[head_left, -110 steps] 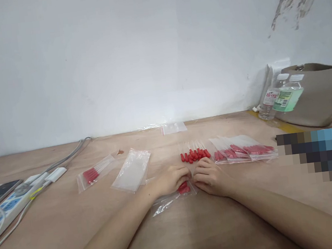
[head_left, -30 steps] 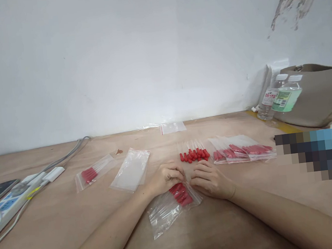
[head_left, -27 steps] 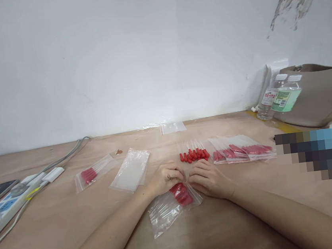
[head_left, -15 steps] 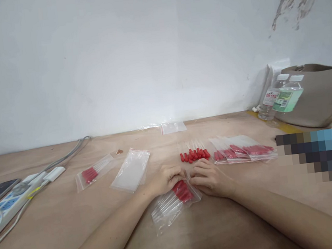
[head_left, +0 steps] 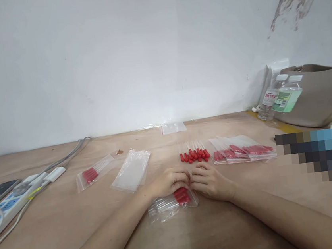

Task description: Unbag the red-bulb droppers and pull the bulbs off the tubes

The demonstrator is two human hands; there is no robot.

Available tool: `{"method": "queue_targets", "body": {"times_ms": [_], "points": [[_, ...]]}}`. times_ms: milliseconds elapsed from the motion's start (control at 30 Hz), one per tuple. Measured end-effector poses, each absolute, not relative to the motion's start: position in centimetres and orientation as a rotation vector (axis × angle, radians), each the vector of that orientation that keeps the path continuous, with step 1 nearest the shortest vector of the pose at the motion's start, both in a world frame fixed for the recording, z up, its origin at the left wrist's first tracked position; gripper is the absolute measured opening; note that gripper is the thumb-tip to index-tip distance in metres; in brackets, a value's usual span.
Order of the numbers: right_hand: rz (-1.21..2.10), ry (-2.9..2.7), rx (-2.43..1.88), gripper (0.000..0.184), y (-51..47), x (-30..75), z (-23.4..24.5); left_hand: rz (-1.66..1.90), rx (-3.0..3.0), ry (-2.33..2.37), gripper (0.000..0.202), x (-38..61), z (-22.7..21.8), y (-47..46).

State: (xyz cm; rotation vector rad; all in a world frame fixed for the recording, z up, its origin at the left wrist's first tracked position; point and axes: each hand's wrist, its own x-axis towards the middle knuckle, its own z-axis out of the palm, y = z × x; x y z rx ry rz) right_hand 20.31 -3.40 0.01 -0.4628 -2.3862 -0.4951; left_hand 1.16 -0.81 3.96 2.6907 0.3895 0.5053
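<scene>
A clear zip bag holding several white sticks with red tips lies tilted on the table in front of me. My left hand is closed on the bag's upper edge, its fingertips curled down and partly hidden. At the bag's right corner, my right hand pinches the same edge, close beside the left. Just beyond my hands is a loose pile of red-tipped sticks, tips toward me. Right of that pile, several filled zip bags overlap in a row.
To the left lie a stack of flat zip bags and one filled bag. A power strip with cables and a phone sits at far left. Two bottles and a grey handbag stand at back right.
The bag between my hands has turned flatter, its stick end swinging up and nearer my left forearm. Both hands have shifted slightly, keeping close together at its edge.
</scene>
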Motion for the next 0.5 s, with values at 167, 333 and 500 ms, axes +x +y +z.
{"method": "queue_targets", "body": {"times_ms": [167, 333, 500], "points": [[-0.537, -2.467, -0.477, 0.021, -3.4, 20.2, 0.6, 0.516, 2.803, 0.355, 0.027, 1.3, 3.9, -0.9], [-0.507, -2.539, -0.487, 0.022, -3.1, 20.7, 0.8, 0.404, 2.863, 0.436, 0.026, 0.9, 4.1, -0.8], [-0.315, -2.631, -0.569, 0.018, -3.1, 21.0, 0.8, 0.328, 2.898, 0.506, 0.022, -0.1, 5.8, -0.2]]}}
